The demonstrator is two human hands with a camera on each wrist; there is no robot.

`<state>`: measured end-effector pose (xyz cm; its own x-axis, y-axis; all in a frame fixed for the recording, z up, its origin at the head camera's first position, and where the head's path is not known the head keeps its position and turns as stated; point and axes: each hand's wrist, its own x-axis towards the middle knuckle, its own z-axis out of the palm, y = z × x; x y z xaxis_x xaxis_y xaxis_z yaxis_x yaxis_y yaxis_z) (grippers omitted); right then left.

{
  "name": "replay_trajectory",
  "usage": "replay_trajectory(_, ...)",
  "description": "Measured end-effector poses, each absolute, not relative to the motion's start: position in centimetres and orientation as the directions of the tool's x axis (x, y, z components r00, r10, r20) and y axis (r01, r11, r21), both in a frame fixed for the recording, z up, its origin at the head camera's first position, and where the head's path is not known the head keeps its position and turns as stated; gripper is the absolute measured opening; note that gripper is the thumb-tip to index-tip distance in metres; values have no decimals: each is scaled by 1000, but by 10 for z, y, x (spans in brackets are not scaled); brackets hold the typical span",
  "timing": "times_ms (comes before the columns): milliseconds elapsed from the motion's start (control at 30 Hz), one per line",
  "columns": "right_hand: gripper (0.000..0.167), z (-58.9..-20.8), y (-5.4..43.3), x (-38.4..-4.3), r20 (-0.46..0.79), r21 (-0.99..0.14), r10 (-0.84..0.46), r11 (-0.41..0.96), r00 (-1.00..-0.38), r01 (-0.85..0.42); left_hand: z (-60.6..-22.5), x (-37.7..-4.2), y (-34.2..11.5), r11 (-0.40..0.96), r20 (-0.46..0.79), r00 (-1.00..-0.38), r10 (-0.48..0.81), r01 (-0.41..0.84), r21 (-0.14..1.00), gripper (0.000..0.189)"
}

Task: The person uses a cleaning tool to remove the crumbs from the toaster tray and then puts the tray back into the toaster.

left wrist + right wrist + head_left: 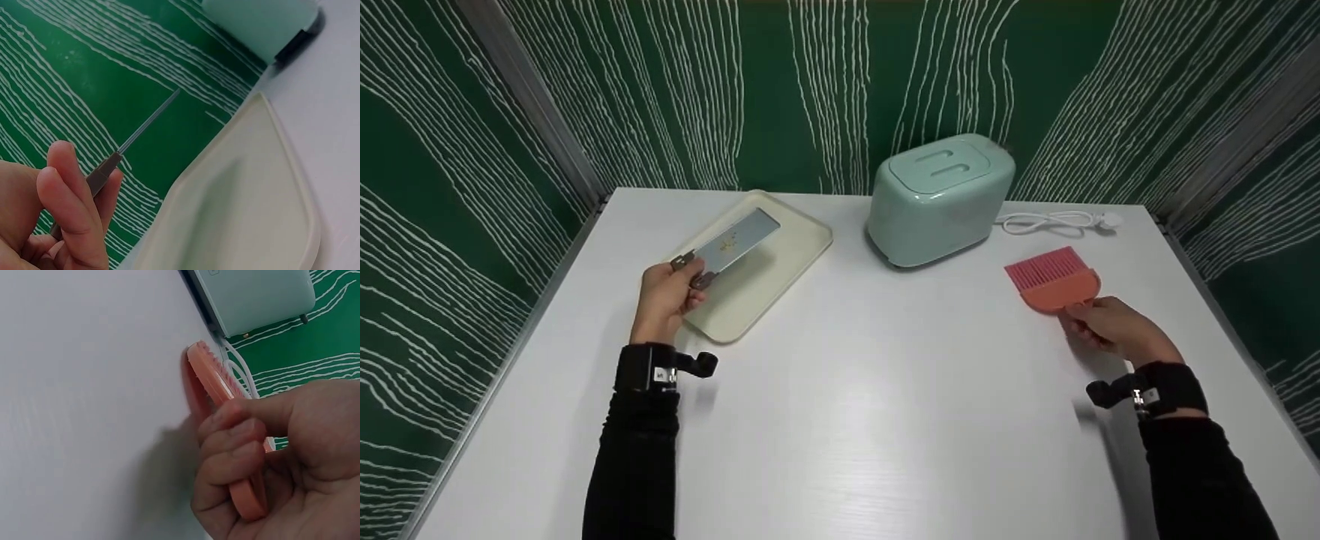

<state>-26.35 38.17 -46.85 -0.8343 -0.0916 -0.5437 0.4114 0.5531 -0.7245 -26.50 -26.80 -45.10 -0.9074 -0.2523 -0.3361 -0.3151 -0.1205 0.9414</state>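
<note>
In the head view my left hand (664,294) grips one end of a flat silver rectangular plate (744,238) with brown end pieces and a small gold mark; its exact kind is unclear. It is held above a cream tray (735,322), and the left wrist view shows the plate (147,124) nearly edge-on. On the right side, my right hand (1121,326) holds an orange brush (1061,291) with pink bristles by its handle. Curled fingers cover part of that handle (246,498) in the right wrist view.
A mint-green toaster (937,210) stands at the back of the white table (877,397), right of the tray. Its white cord (1046,219) lies coiled behind the brush. Green walls (825,90) with white lines rise behind and at both sides.
</note>
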Motion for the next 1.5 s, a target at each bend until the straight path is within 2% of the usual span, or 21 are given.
replay_trajectory(133,57,-472,386,-263,-561,-669,-27,603,-827,435,-451,-265,-268,-116,-342,-908,-242,-323,939,22)
replay_trajectory(267,67,-477,392,-263,-537,-623,56,646,-842,440,-451,-266,-268,-107,-342,-907,-245,-325,940,22)
replay_trajectory(400,67,-481,395,-264,-460,-616,105,678,-882,402,-452,-267,-267,-129,-345,-904,-254,-321,938,20)
replay_trajectory(700,70,-483,397,-262,-356,-598,121,732,-927,325,-454,-268,-267,-136,-346,-900,-265,-320,937,18)
replay_trajectory(1500,72,-463,389,-259,-276,-608,152,737,-949,295,-450,-264,-271,-93,-329,-909,-255,-316,944,21)
